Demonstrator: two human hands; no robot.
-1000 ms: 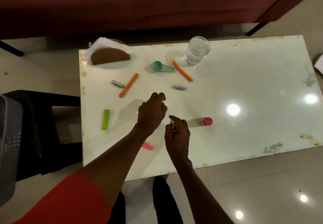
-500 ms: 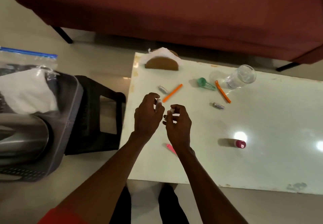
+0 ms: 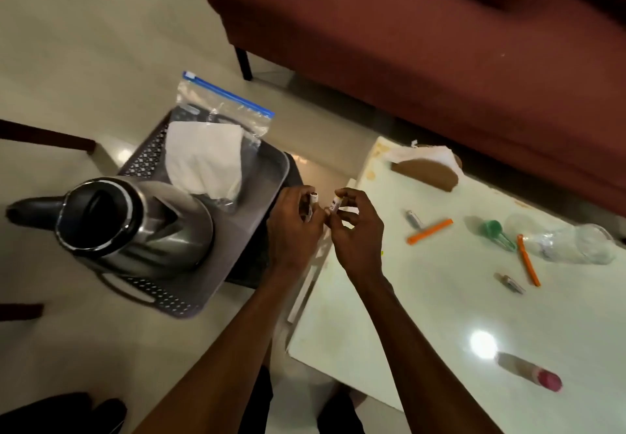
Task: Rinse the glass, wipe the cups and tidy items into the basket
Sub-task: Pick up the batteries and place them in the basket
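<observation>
Left hand (image 3: 294,227) pinches one small battery (image 3: 311,204); right hand (image 3: 355,230) pinches another (image 3: 333,205). Both are held up between tabletop (image 3: 423,315) edge and basket (image 3: 271,176), likely for dropping in. Basket, left of the tabletop, holds a kettle (image 3: 135,227), tissue and zip bag. Glass (image 3: 576,242) lies tipped on the tabletop among clips and two more batteries.

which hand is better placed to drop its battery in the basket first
Probably the left. The left hand pinches its battery right at the basket rim; the right hand holds its own farther over, toward the table.
</observation>
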